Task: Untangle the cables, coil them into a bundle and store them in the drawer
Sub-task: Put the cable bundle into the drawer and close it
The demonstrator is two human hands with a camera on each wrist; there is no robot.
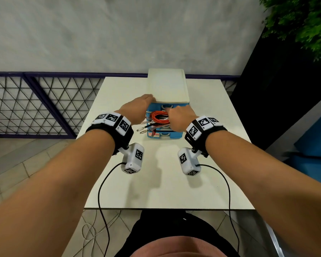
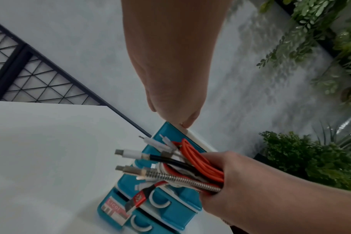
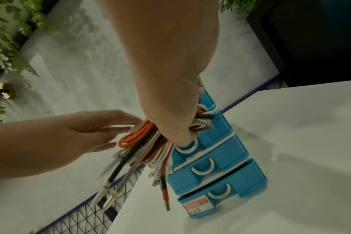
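A coiled cable bundle [image 1: 158, 117] of orange, black, white and braided cables is gripped in my right hand [image 1: 178, 117], held against the front of the blue drawer unit [image 1: 167, 86] at its upper drawers. In the right wrist view the bundle [image 3: 138, 137] hangs from my right hand [image 3: 174, 118] with its plug ends pointing down and left. The drawer unit [image 3: 220, 174] has several drawers with white handles. My left hand [image 2: 180, 114] touches the unit's white top edge with straight fingers. From the left wrist view, the bundle [image 2: 200, 166] juts out of the right hand [image 2: 240, 177].
The drawer unit stands at the far middle of a white table [image 1: 170, 182]. A metal grid railing [image 1: 35, 104] runs behind and left of it. Green plants [image 1: 304, 25] hang at the upper right. Two black wrist-camera wires [image 1: 102, 191] drop over the table's near edge.
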